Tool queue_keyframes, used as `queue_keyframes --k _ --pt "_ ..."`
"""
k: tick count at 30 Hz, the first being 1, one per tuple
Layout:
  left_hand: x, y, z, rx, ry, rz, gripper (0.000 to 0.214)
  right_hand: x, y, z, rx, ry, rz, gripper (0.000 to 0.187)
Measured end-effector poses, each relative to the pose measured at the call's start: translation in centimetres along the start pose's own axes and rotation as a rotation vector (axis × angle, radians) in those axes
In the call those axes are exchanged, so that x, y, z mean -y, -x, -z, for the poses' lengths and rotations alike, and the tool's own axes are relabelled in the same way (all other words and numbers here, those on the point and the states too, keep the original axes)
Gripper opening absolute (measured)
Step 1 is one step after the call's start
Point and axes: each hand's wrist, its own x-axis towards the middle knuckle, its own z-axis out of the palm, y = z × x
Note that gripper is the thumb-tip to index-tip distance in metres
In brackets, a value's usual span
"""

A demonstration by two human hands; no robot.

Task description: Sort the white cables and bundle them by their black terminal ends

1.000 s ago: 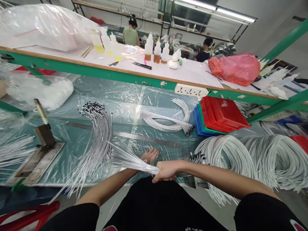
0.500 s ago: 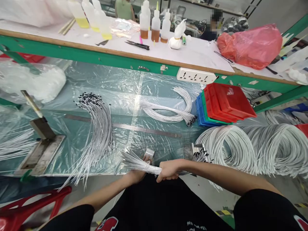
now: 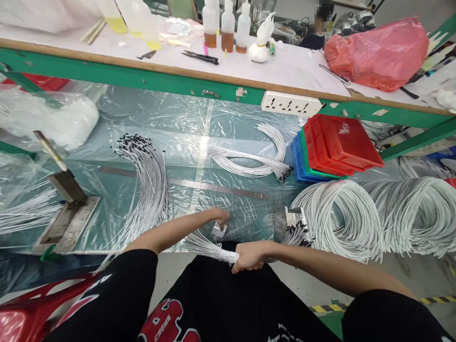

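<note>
My right hand (image 3: 252, 255) is wrapped around a bundle of thin white cables (image 3: 210, 248) at the table's front edge, close to my body. The loose ends of the bundle fan out to the left. My left hand (image 3: 223, 217) reaches over the bundle, its fingers bent down and closed at the top of a small silvery piece (image 3: 218, 231). What kind of thing that piece is I cannot make out. Just right of my right hand, black-tipped cables (image 3: 298, 233) lie by a metal block (image 3: 292, 216).
A thick bundle of black-tipped cables (image 3: 149, 180) lies to the left, across a steel ruler (image 3: 221, 188). A curved bundle (image 3: 249, 165) rests farther back. Stacked bins (image 3: 342, 145) and coiled cables (image 3: 342, 218) are on the right. A metal fixture (image 3: 69, 199) stands at left, below the shelf (image 3: 149, 83).
My left hand has come out from under the cable bundle and moved up and over to the silvery piece. My right hand keeps its hold on the bundle. The view has shifted slightly.
</note>
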Motion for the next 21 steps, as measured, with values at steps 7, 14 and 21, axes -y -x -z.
queue_keyframes --k 7,14,21 --pt "2.7 -1.5 -1.8 0.288 -0.166 0.094 0.031 -1.0 0.6 -0.1 0.026 -0.037 0.06 0.034" --pt "3.0 -2.8 8.8 0.011 -0.186 -0.002 0.058 -0.1 1.3 0.0 0.128 0.023 0.041 0.063" --pt "-1.5 3.3 18.9 -0.286 -0.184 -0.125 0.081 0.0 1.2 1.0 0.023 -0.015 0.016 0.065"
